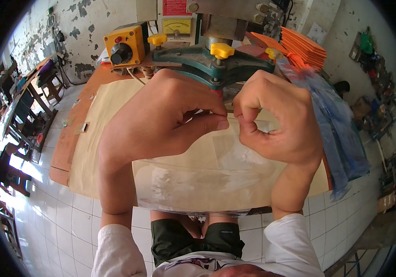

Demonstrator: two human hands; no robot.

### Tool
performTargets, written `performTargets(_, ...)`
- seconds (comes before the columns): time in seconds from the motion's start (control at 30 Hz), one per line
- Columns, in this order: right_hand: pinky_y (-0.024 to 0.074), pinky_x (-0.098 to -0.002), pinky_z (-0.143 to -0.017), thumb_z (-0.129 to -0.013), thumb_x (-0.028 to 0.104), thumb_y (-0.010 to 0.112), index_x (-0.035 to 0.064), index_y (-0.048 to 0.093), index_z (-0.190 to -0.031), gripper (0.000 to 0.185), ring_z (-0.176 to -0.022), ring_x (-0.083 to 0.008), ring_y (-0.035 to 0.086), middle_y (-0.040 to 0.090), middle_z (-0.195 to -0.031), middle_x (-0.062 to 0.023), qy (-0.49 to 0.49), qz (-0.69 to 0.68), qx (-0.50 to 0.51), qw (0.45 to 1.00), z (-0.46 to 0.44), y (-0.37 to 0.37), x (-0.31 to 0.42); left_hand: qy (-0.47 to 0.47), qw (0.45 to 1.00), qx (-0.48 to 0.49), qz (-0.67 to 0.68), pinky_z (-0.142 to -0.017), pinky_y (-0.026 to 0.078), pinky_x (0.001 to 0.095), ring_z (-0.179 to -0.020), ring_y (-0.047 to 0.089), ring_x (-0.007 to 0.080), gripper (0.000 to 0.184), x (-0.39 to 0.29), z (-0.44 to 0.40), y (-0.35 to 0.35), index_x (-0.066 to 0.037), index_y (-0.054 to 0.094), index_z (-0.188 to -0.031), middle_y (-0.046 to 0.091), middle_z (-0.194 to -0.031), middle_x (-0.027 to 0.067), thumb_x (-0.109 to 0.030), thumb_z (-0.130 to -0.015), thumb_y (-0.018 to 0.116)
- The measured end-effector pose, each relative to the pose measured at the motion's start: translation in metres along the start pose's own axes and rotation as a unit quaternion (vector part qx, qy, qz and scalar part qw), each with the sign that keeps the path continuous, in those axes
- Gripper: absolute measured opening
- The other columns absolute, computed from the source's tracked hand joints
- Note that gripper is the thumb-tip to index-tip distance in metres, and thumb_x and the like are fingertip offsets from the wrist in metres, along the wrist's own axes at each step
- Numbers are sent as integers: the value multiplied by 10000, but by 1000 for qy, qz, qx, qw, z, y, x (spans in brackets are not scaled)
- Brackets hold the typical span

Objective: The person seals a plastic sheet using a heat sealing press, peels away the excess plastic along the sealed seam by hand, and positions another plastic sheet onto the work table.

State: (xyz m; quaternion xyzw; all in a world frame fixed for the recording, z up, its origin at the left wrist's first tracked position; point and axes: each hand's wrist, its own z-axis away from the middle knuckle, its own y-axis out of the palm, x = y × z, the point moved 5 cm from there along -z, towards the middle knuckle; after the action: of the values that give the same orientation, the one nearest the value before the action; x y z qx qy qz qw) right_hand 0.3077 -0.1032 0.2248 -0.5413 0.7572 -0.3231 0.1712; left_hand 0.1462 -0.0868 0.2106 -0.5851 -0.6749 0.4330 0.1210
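My left hand (pixel 170 120) is raised over the board, thumb and forefinger pinched together. Facing it, my right hand (pixel 279 120) makes a similar pinch, its fingers curled into a ring. The two sets of fingertips are close, with a narrow gap between them. Whatever they grip is too small or too clear to make out. Below lies a tan sheet-covered work board (pixel 87 152) with a clear plastic film (pixel 239 154) on it. Just beyond my hands stands the machine's green metal bracket (pixel 184 60), carrying a yellow star knob (pixel 222 51).
A yellow control box (pixel 125 45) with a black dial stands at the back left, near a needle meter (pixel 177 27). Orange folded pieces (pixel 302 47) are stacked at the back right. Blue plastic bags (pixel 334 124) hang over the table's right edge. White floor tiles (pixel 73 217) surround the table.
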Motion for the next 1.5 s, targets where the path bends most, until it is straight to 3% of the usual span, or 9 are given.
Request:
performTargets(0.33,471,-284,-589,-574,-141,644,40,511,-720,268,-646,-201,594,613,-726,-74,-7,20,-18,1000,1,-5,-2,-7,1000,3,5,-509,442,297,-569,603,183,59,0,2,-1,-26,728,-851,671,-736,76,-75,-841,761)
performTargets(0.7,492,-329,-655,-604,-51,690,6,688,-771,176,-715,-261,626,675,-764,-97,-2,20,7,1000,2,-9,-3,-3,1000,8,5,-504,438,296,-573,605,185,61,0,1,0,-23,726,-855,673,-746,77,-74,-843,757)
performTargets(0.83,493,-327,-650,-606,-53,693,13,690,-769,176,-711,-264,627,675,-762,-97,-2,27,11,1000,3,-7,-3,1,1000,3,13,-504,438,297,-570,602,184,55,2,1,1,-24,727,-856,671,-741,79,-69,-842,755)
performTargets(0.93,500,-369,-619,-653,16,721,30,678,-754,111,-697,-294,618,662,-747,-96,-1,29,4,1000,2,-5,-4,-7,1000,5,13,-506,441,301,-572,603,186,54,1,1,1,-22,726,-858,670,-739,82,-64,-840,756)
performTargets(1.13,497,-373,-604,-648,19,722,37,661,-733,106,-678,-292,611,651,-727,-86,-7,35,2,999,2,-3,-4,-5,1000,5,23,-521,446,302,-585,604,186,51,1,1,2,-22,727,-863,671,-745,85,-58,-842,755)
performTargets(1.2,480,-325,-605,-575,-74,702,25,651,-712,177,-677,-252,609,653,-716,-73,-10,44,5,999,1,-2,-3,-2,1000,4,21,-524,448,302,-589,607,189,50,2,1,3,-23,728,-863,672,-749,85,-58,-842,756)
performTargets(1.3,481,-366,-573,-621,11,712,37,608,-703,135,-651,-282,581,605,-687,-83,-24,51,-12,998,1,1,-2,-7,1000,9,18,-529,452,302,-600,616,195,47,0,1,2,-25,729,-863,678,-758,86,-55,-839,756)
performTargets(1.5,461,-374,-549,-587,1,683,44,580,-688,151,-631,-275,547,554,-666,-80,-52,89,-26,994,-1,4,2,10,1000,3,8,-547,465,323,-631,644,228,48,1,0,0,-29,731,-854,688,-758,93,-47,-824,764)
